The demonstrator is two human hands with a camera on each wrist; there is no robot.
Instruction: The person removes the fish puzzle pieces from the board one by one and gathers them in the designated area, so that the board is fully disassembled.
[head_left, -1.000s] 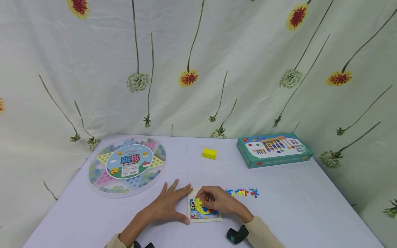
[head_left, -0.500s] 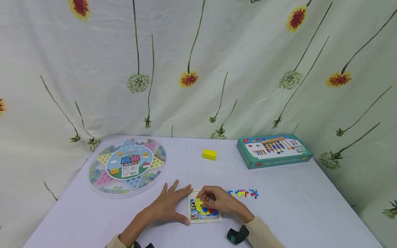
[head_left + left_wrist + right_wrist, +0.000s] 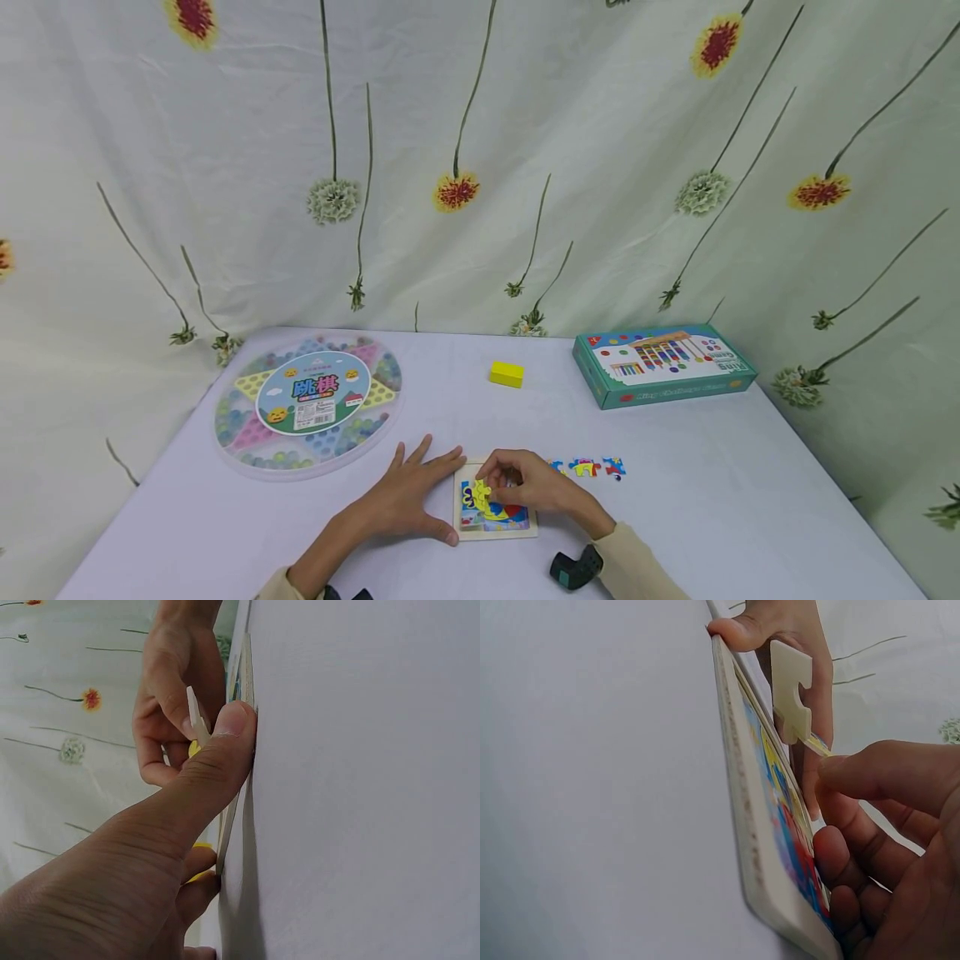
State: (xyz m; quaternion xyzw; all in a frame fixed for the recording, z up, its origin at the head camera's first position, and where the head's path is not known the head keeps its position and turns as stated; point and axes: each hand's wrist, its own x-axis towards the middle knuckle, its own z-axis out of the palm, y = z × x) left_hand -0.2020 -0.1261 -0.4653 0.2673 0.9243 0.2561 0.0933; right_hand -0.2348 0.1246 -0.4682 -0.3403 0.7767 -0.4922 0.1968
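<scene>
A jigsaw puzzle in a pale wooden tray (image 3: 498, 534) lies on the table in front of me. My left hand (image 3: 403, 500) is spread along the tray's left side, its thumb at the near corner and fingertips by the far corner. Between thumb and fingers, my right hand (image 3: 528, 482) pinches a yellow puzzle piece (image 3: 481, 493) over the tray. The right wrist view shows that puzzle piece (image 3: 791, 694) tilted up on edge, its pale back visible, above the coloured picture. My right hand hides the tray's upper right part.
Several loose puzzle pieces (image 3: 585, 467) lie in a row right of the tray. Beyond it sits a yellow block (image 3: 507, 373). A round Chinese checkers set (image 3: 313, 392) is at the back left, a green game box (image 3: 663, 364) at the back right. A flowered cloth hangs behind.
</scene>
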